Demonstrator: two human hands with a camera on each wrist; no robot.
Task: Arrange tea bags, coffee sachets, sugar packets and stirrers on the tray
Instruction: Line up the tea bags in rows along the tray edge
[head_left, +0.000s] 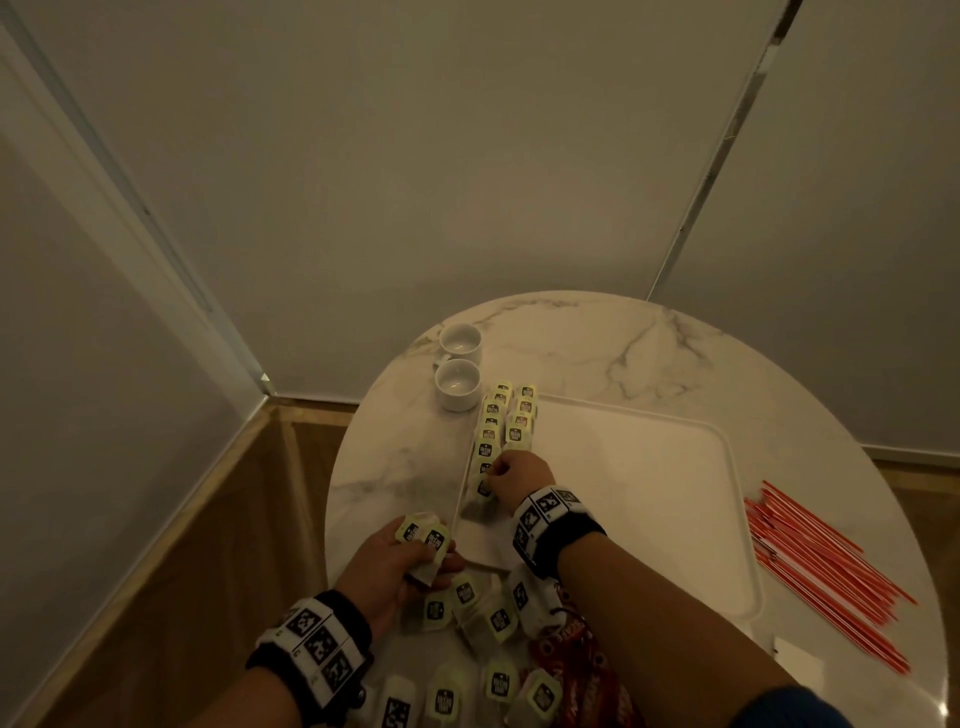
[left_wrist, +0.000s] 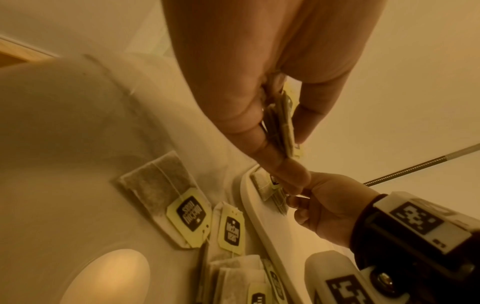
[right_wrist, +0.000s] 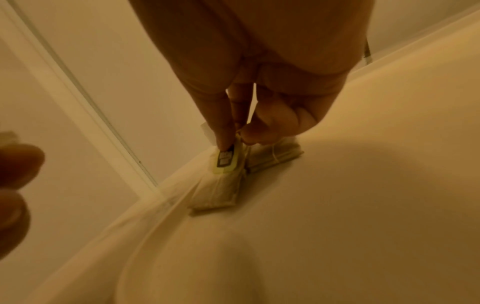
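Tray (head_left: 649, 467): right hand (head_left: 522, 475) pinches a tea bag (head_left: 484, 487) at nine o'clock edge; left hand (head_left: 400, 564) grips spare bags (head_left: 423, 538). Best overlap evenly, labels showing.

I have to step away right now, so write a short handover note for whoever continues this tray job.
Left hand: holds a small stack of tea bags, off the tray's near-left corner.
Right hand: fingers pinch a tea bag at the near end of the rows on the tray.
Done: two rows of tea bags along the tray's left edge.
Left: loose tea bags and red sachets on the table's near side, red stirrers right of the tray. No sugar packets identifiable.
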